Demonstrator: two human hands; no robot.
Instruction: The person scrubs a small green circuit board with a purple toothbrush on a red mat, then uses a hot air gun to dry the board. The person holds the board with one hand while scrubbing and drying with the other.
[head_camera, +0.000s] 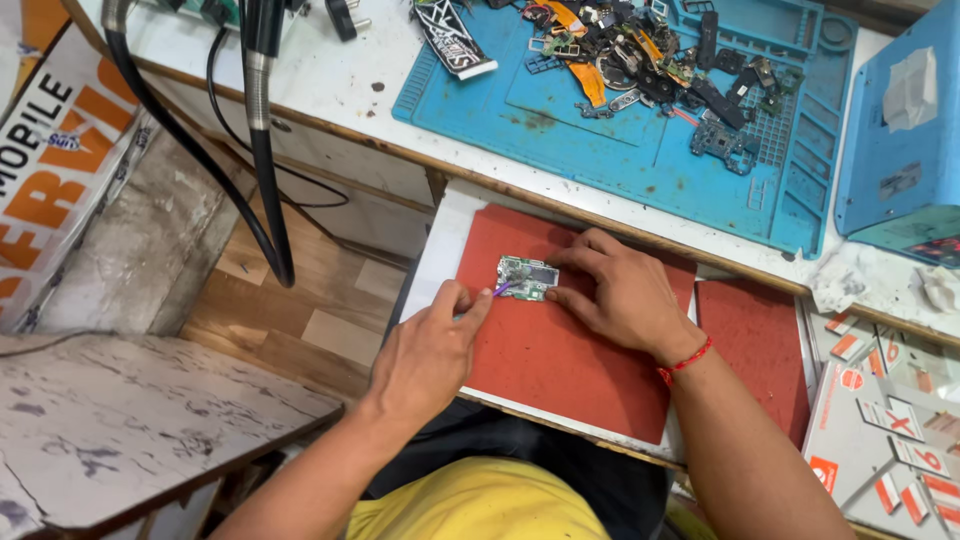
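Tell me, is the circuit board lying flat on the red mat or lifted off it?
Flat. The circuit board rests on the red mat, with right hand fingers pinning its edge.

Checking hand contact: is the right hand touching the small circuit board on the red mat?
Touching: the head view shows the right hand fingertips pressed against the circuit board edges.

Purple tool (501, 290) mostly hidden in left fist, blue box (900, 130) cut off at right edge
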